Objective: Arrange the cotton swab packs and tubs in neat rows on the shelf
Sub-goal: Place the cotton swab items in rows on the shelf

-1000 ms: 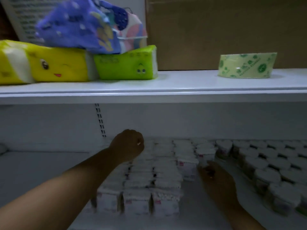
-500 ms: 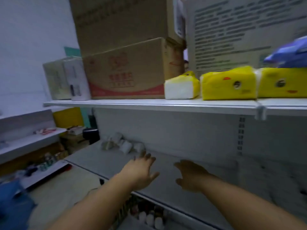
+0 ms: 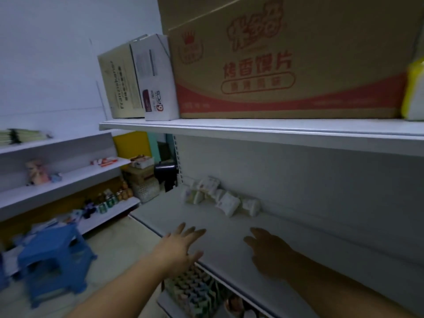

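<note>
Little of the arranging is showing as done. A loose heap of small white packs (image 3: 220,198) (most likely the cotton swab packs, though they are too blurred for any label to be read) is lying jumbled against the back wall of the white shelf (image 3: 160,213). Some packs are tilting and some are leaning on one another. None are forming a row, and no tubs are showing in or beside the heap. Judging from this view, nearly the whole job is waiting: the packs need picking apart, squaring up and setting in lines, and the tubs need finding.

The left hand (image 3: 181,246) is hovering in front of the heap and a little to its left, over the shelf's front edge. Its palm is facing down and its fingers are straight and fanned, the grip released and holding nothing. The right hand (image 3: 268,251) is hanging in front of the heap and a little to its right, in deep shadow. Its fingers are loosely spread and pointing towards the heap, the grip likewise released. Both hands are well apart from the heap and touching no pack (whether either palm is touching the board cannot be told).

Directly above the heap a large printed carton (image 3: 286,60) is sitting on the upper shelf. Far to the heap's left and lower down, a blue stool (image 3: 52,255) is standing on the floor.
</note>
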A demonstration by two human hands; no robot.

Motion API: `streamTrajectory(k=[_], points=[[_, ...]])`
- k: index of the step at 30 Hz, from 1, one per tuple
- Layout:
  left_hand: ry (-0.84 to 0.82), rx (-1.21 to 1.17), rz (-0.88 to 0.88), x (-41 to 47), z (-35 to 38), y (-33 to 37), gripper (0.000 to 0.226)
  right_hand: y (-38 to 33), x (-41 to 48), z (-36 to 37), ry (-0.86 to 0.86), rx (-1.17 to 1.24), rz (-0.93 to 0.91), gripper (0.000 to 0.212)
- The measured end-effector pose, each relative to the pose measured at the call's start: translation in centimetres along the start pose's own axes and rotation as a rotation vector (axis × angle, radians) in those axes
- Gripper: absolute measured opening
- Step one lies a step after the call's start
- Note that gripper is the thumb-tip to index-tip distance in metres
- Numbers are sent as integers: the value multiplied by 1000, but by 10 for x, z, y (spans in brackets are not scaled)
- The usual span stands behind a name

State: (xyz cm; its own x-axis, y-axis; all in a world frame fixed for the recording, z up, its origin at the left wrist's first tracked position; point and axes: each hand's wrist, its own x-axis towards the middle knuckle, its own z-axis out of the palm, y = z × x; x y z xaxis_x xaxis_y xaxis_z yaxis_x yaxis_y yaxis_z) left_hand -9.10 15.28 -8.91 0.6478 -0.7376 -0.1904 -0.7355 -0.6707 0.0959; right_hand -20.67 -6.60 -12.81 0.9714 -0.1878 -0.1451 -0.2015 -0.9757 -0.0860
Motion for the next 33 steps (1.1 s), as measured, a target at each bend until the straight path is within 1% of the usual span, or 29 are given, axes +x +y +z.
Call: streamTrajectory(k=[3, 5, 7, 8, 9, 11, 13, 14, 16, 18, 20, 23, 25, 28, 31, 33], points=[[-15, -5, -52, 31, -17, -30, 59, -7, 48, -3, 53, 65, 65, 56], [12, -58, -110, 55, -27, -46, 58, -9, 76, -1, 138, 159, 159, 57], [82, -78, -172, 78, -30, -61, 54, -10, 99, 5, 211, 251, 294, 59], [128, -50, -204, 89, -29, -68, 52, -11, 108, 10, 239, 280, 356, 59], [182, -11, -228, 100, -27, -74, 49, -11, 117, 13, 273, 305, 408, 56], [283, 17, -246, 126, -26, -87, 44, -14, 134, 18, 364, 381, 513, 44], [379, -51, -227, 159, -30, -99, 42, -20, 148, 16, 425, 470, 666, 42], [413, -106, -216, 176, -33, -103, 43, -24, 154, 15, 433, 491, 747, 45], [416, -196, -193, 209, -38, -107, 51, -33, 164, 17, 441, 469, 880, 50], [396, -185, -160, 240, -41, -105, 64, -41, 171, 18, 476, 434, 979, 52], [396, -103, -121, 263, -43, -103, 75, -46, 177, 20, 490, 407, 1052, 52], [382, -28, -53, 287, -40, -106, 80, -50, 181, 22, 508, 351, 1105, 49], [327, -84, -12, 297, -36, -107, 77, -54, 181, 21, 548, 381, 1112, 43], [291, -239, 38, 297, -37, -104, 68, -61, 175, 16, 645, 565, 1094, 36], [327, -396, 127, 287, -44, -100, 52, -63, 160, 9, 742, 811, 1042, 36], [308, -610, 228, 279, -51, -94, 43, -64, 142, 4, 796, 964, 1017, 33]])
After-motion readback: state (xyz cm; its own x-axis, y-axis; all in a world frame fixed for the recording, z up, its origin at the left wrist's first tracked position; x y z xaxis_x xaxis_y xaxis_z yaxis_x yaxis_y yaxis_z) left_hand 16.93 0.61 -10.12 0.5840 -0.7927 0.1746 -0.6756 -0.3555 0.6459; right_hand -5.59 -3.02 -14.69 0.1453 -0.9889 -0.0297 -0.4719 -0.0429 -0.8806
